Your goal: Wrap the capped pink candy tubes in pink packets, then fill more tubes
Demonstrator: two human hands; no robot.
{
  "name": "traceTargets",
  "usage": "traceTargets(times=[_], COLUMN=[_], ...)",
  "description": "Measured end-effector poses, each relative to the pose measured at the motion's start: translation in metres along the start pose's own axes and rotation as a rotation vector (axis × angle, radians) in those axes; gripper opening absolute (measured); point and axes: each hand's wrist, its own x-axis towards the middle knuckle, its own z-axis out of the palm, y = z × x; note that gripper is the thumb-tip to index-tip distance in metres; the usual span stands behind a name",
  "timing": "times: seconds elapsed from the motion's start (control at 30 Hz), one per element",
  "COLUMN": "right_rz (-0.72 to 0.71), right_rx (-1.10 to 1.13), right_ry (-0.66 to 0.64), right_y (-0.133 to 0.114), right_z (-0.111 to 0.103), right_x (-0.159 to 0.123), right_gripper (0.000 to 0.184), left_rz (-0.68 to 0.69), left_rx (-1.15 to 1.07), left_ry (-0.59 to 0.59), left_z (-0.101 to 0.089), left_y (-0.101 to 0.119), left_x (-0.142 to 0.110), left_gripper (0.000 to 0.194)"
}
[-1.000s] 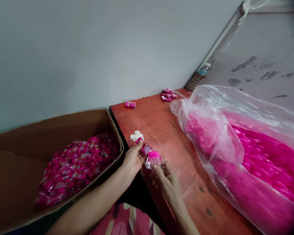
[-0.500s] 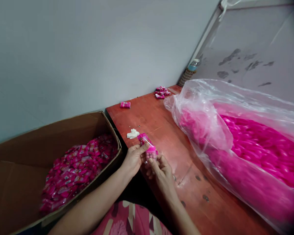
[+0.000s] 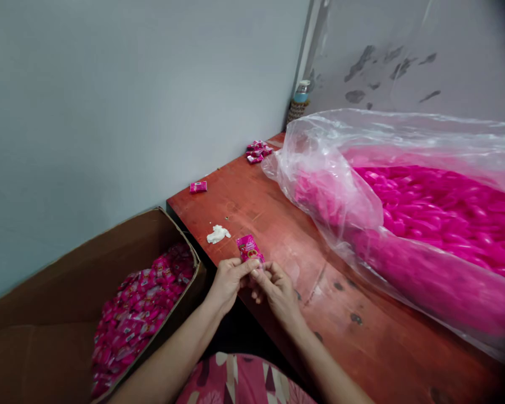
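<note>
Between my two hands is a small pink printed packet, its top end pointing away from me over the table edge. My left hand pinches it from the left with the thumb on top. From the right, my right hand grips the packet's lower end, thumb and fingers closed together. My fingers hide the lower part of the packet. A crumpled white scrap lies on the red table just beyond my hands.
On my left stands a cardboard box holding many pink packets. A large clear plastic bag of bright pink pieces covers the table's right. A stack of packets, a small pile and a bottle sit along the wall.
The packet has turned so its printed face shows, and the clear part with pink balls is now covered by my fingers. The view has shifted rightward.
</note>
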Motion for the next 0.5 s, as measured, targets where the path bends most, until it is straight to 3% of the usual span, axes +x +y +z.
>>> traceTargets(times=[0.07, 0.23, 0.5], right_rz=[-0.012, 0.027, 0.024], right_rx=[0.002, 0.181, 0.220], right_ry=[-0.004, -0.172, -0.112], right_y=[0.001, -0.005, 0.002], right_z=[-0.003, -0.006, -0.006], right_x=[0.002, 0.005, 0.007], right_gripper=[0.022, 0.024, 0.019], left_rz=[-0.024, -0.021, 0.001], left_rx=[-0.046, -0.094, -0.132], left_ry=[0.014, 0.084, 0.041], left_z=[0.002, -0.003, 0.011], left_y=[-0.004, 0.002, -0.007], left_x=[0.000, 0.002, -0.010], left_gripper=[0.029, 0.029, 0.025])
